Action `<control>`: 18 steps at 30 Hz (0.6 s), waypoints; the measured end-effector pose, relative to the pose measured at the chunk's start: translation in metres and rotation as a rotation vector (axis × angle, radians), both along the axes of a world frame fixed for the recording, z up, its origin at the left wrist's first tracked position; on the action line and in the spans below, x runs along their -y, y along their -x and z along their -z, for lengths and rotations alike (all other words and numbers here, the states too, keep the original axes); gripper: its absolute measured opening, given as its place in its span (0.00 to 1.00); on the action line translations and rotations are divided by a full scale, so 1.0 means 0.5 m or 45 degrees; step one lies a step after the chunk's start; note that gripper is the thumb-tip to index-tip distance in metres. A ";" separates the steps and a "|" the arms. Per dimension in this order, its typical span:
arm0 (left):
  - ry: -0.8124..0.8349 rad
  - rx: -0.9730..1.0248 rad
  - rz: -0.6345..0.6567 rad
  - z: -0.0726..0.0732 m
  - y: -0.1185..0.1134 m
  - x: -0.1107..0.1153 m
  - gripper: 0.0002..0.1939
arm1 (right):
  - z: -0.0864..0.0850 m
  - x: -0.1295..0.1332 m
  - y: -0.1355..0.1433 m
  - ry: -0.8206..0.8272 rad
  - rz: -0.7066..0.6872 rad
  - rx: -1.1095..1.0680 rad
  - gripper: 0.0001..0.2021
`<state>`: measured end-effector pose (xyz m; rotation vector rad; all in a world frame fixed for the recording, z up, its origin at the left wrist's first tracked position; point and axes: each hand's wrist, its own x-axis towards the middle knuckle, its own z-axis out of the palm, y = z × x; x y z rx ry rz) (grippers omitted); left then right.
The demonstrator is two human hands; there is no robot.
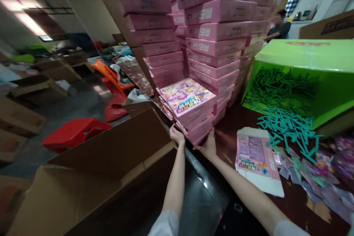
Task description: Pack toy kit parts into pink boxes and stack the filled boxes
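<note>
A short stack of pink boxes (197, 123) with a colourful printed lid on top stands at the table's edge, in front of taller stacks. My left hand (177, 135) is closed round the lower left corner of this short stack. On the lower right side, my right hand (208, 146) presses against the bottom box with the thumb stretched toward the front; some of its fingers are hidden. Both arms reach forward from the bottom of the view. Right of my right hand lies a flattened pink and white carton (256, 155) on the dark table.
Tall pink box stacks (212, 31) rise behind. At right, a green carton (329, 57) spills green plastic sticks (290, 125) near small plastic packets (309, 177). An open cardboard box (91, 191) stands lower left, beyond it a red stool (73, 132). A person (280, 25) sits far back right.
</note>
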<state>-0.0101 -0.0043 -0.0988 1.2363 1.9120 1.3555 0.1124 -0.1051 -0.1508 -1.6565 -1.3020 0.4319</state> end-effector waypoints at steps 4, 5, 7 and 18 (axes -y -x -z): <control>0.018 -0.084 -0.151 0.069 -0.067 0.206 0.24 | -0.052 0.097 -0.062 -0.053 -0.040 0.022 0.63; 0.018 -0.103 -0.109 0.088 -0.085 0.271 0.23 | -0.061 0.145 -0.100 -0.102 -0.010 0.058 0.56; 0.023 -0.132 0.022 0.119 -0.118 0.387 0.20 | -0.068 0.258 -0.194 -0.182 0.197 0.125 0.44; 0.164 -0.266 0.908 0.034 -0.420 0.417 0.30 | -0.031 0.465 -0.420 0.218 0.690 0.038 0.27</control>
